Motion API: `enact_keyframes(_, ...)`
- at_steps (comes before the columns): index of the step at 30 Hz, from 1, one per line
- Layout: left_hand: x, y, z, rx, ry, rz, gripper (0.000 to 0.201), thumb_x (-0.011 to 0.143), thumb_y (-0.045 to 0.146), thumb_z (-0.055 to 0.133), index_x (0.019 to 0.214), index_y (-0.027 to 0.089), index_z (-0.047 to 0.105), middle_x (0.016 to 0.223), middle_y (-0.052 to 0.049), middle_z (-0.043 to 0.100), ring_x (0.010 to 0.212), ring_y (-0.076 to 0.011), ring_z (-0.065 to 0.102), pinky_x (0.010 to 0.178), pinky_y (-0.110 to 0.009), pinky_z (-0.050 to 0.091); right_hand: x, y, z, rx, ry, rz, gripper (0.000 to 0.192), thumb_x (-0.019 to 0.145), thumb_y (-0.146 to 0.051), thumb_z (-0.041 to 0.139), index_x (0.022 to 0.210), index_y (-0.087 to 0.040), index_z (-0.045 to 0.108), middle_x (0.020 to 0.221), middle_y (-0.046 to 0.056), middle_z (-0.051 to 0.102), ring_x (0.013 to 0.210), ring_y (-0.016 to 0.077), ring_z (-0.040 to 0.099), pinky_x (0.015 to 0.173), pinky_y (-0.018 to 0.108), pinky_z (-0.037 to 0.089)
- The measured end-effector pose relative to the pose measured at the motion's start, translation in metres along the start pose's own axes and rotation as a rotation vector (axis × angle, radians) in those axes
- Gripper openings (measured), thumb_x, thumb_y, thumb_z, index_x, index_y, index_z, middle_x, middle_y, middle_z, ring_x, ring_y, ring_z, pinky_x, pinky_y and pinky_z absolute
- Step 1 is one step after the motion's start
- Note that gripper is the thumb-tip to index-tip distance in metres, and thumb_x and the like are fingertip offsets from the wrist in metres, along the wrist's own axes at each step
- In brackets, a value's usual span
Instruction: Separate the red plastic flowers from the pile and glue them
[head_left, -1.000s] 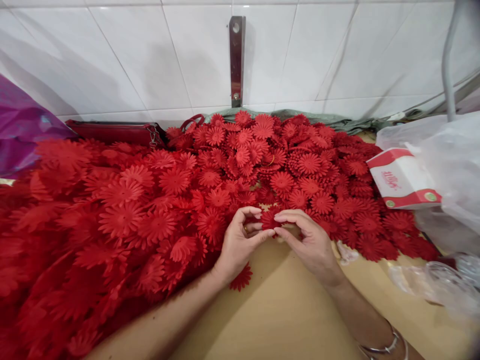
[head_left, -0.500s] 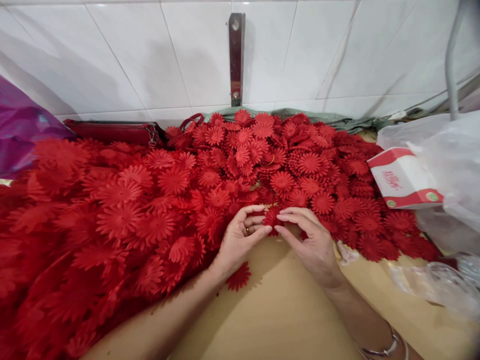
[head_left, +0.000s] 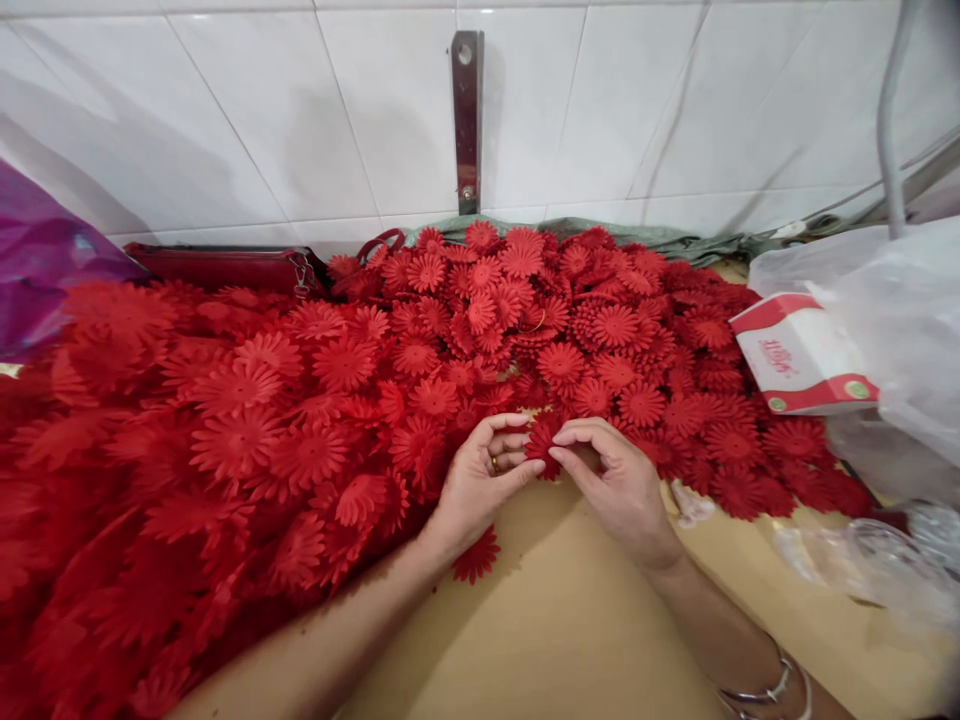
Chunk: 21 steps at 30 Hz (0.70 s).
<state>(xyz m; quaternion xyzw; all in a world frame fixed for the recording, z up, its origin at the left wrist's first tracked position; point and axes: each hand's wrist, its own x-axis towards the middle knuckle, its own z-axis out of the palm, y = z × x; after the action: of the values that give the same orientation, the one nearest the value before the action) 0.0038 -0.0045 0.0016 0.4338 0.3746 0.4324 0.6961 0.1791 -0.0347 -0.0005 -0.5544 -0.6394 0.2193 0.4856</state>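
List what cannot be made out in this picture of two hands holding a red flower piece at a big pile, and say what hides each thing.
Head view only:
- Small red flower piece: mostly covered by the left hand and right hand.
- Red purse: front buried under the flower pile.
- Red-and-white box: print too small; a plastic bag overlaps it.
- Purple bag: cut off by the left edge.

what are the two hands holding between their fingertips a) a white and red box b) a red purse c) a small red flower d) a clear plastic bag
c: the left hand and right hand meet on one small red flower at the near edge of the red flower pile; the white and red box lies apart at the right.
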Motion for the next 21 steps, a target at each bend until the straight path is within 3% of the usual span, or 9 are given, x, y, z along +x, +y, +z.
enact_keyframes(12,0.0017,0.0017,-0.0009,0.063,0.009,0.008,0.044,0.069,0.033,0.089,0.099,0.019,0.061,0.078,0.003,0.065,0.07,-0.0093,0.064,0.07,-0.021,0.052,-0.0018,-0.0077,0.0007,-0.072,0.017,-0.13,0.012,0.099,-0.025,0.06,0.088,-0.024,0.066,0.088,0.004,0.067,0.084,0.018,0.066,0.079,0.033,0.056)
enact_keyframes(21,0.0021,0.0002,0.0002,0.046,-0.008,0.007,0.051,0.073,0.03,0.086,0.116,0.019,0.062,0.086,0.002,0.064,0.077,-0.0093,0.063,0.075,-0.022,0.05,-0.0032,-0.0077,-0.0015,-0.183,0.031,-0.166,0.014,0.101,-0.022,0.056,0.088,-0.024,0.062,0.083,0.002,0.062,0.077,0.0165,0.062,0.074,0.031,0.052)
